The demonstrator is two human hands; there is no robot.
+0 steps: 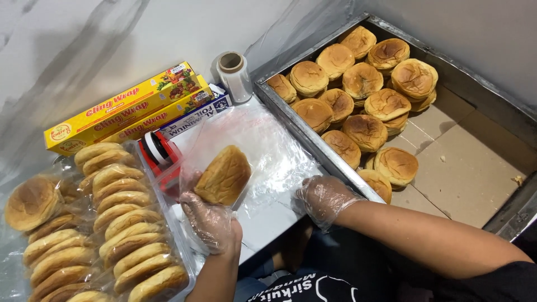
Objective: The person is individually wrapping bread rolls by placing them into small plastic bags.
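A burger bun (pixel 224 174) sits clamped in my gloved left hand (pixel 210 221), inside a clear plastic bag (pixel 263 145) on the worktop (pixel 268 221); my right hand (pixel 323 197) pinches the bag's edge beside the bun tray (pixel 313 140).

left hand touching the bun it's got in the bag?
Touching. The head view shows the gloved left hand gripping the bun from below, through the clear bag, with no gap.
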